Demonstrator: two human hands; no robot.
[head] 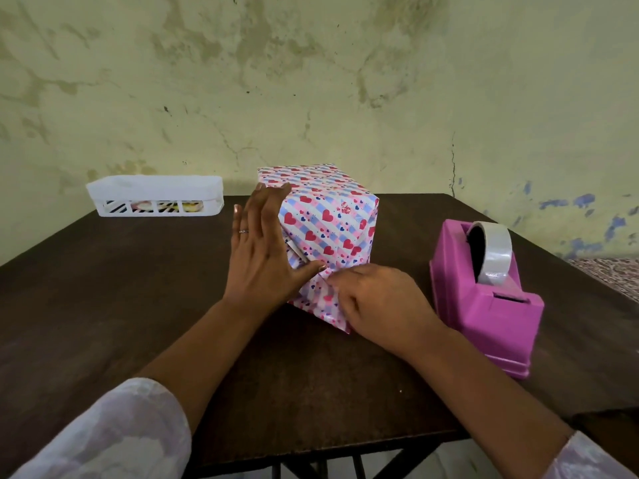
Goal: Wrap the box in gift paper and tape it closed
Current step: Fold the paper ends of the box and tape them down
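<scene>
Clearly the near end flap decides what comes next: the box (328, 229) stands mid-table, already covered in heart-print gift paper (345, 216), its long axis running away from the person, and the loose bottom flap (325, 305) lies on the table (121, 305) just under the right hand (377, 302). That hand's fingers curl onto the flap's upper edge, seemingly pinching it, though the tips are partly hidden. The left hand (262, 250) is flat, fingers straight, pressing the box's left side with its thumb on the folded corner. Just right of the right hand sits the pink tape dispenser (484, 299), so that hand looks better placed to fetch tape
</scene>
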